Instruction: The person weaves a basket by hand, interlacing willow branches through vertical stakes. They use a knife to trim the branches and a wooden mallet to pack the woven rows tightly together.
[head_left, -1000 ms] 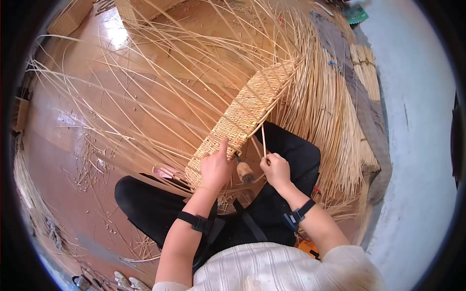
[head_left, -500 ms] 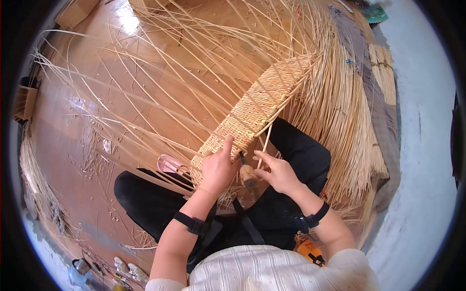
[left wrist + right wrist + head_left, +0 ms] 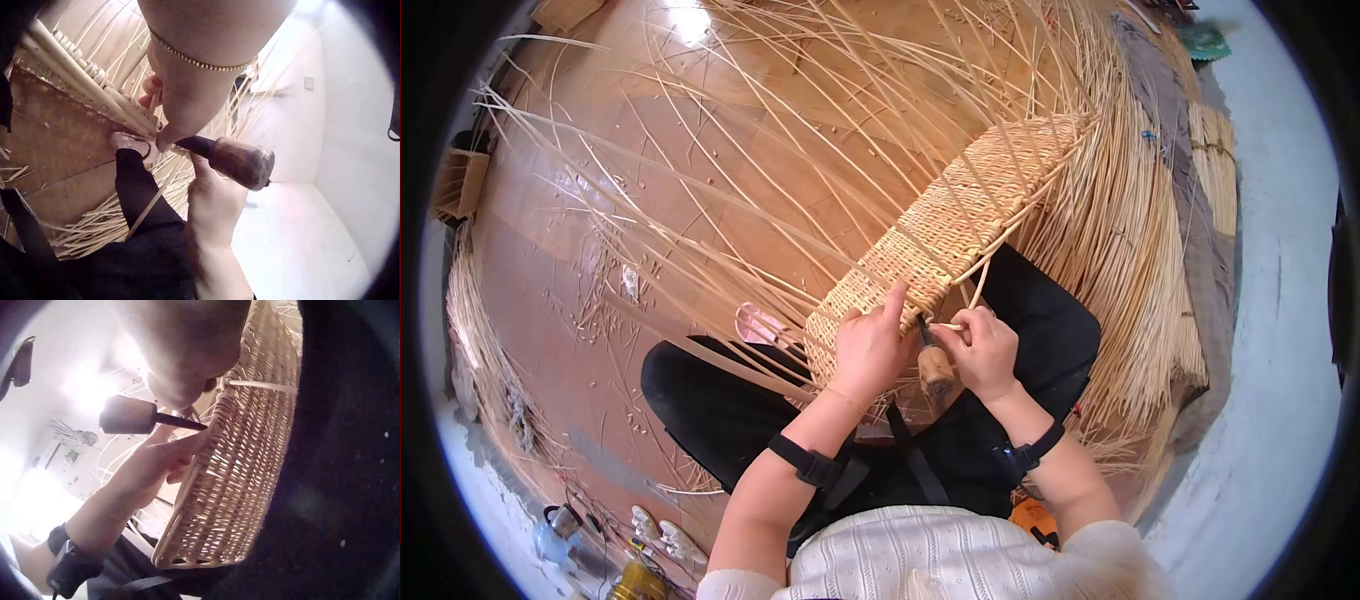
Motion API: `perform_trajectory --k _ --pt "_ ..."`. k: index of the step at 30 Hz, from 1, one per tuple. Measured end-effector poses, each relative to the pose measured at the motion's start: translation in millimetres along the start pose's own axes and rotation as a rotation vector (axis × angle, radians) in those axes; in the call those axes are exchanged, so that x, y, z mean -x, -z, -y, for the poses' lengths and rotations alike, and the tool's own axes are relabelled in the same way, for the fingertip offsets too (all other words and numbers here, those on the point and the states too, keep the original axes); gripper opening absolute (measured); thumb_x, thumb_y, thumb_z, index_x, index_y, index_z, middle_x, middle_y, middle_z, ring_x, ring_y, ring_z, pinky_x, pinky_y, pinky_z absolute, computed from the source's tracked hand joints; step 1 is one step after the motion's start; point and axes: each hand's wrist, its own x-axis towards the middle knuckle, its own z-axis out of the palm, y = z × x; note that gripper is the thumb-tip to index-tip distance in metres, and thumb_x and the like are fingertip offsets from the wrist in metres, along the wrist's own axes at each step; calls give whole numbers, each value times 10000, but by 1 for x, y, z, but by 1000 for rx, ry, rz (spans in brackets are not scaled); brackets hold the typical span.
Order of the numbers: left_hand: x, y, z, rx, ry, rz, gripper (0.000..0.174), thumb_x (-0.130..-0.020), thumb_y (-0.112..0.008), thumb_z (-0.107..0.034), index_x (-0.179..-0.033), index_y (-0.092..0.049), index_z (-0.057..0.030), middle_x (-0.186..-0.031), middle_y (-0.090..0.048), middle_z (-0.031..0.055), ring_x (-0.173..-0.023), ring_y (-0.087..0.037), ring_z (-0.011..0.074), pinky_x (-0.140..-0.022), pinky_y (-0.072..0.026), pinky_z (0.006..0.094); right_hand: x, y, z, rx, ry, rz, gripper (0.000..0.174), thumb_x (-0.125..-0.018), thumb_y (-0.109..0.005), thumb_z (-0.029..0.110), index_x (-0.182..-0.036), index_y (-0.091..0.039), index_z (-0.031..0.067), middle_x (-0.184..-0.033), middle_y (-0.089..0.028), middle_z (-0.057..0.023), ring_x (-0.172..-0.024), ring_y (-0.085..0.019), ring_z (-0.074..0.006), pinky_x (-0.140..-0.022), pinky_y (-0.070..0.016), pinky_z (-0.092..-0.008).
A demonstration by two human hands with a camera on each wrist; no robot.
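Observation:
A long woven wicker piece (image 3: 965,215) slants across the person's lap, with its many rods fanning out to the left. My left hand (image 3: 870,350) grips its near edge, thumb extended over the weave. Right beside that thumb, an awl (image 3: 936,370) with a thick wooden handle is stuck into the edge; the right wrist view shows its dark shaft (image 3: 181,422) entering the border. My right hand (image 3: 987,352) is just right of the awl, pinching a pale wicker strand (image 3: 984,280) that bends down from the border. The left fingers under the weave are hidden in the head view.
A thick heap of loose wicker rods (image 3: 1100,270) lies to the right, against a grey cloth (image 3: 1200,220) along the wall. A pink object (image 3: 757,325) sits by the left knee. Cut scraps litter the brown floor (image 3: 600,330). Black-trousered legs (image 3: 1040,310) lie under the work.
My right hand first held the strand out from the edge, then its fingers opened beside the awl, and now they pinch the strand close to it. My left hand keeps its grip.

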Motion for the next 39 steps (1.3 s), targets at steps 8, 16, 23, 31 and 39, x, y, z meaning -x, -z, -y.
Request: perform_trajectory --k 8,16,23,31,39 --pt "0 3 2 -19 14 2 656 -777 -754 -239 -1346 -468 -78 -729 -679 127 -665 -658 302 -699 -465 396 -7 1 18 -756 -639 299 205 -994 -577 161 -1079 -648 -11 -757 -646 -39 -695 -596 -71 -648 -500 -254" --pt "0 1 6 -3 -20 16 673 -768 -760 -243 -1344 -466 -56 -732 -673 111 -685 -661 295 -715 -476 394 -11 0 15 -707 -664 416 199 -984 -567 116 -1115 -653 -7 -824 -639 -23 -749 -585 -81 -700 -486 -239" --pt "2 -2 8 28 -30 -7 689 -750 -769 -239 -1346 -471 -64 -764 -681 116 -688 -664 283 -714 -479 391 -15 -2 17 -553 -515 392 245 -962 -609 174 -1094 -661 -26 -868 -705 -139 -770 -655 -173 -721 -503 -296" --pt "3 -3 10 29 -12 17 671 -767 -743 -273 -1349 -470 -79 -738 -674 118 -670 -659 297 -727 -483 395 -50 27 26 -90 -351 589 233 -901 -657 248 -876 -683 18 -728 -693 -159 -665 -685 -342 -629 -543 -413" --pt "1 -6 9 34 -43 -31 656 -752 -731 -248 -1340 -496 -77 -708 -664 116 -632 -646 290 -717 -477 396 -61 1 22 193 -125 735 264 -875 -648 244 -776 -684 2 -738 -665 -220 -741 -671 -398 -695 -542 -484"
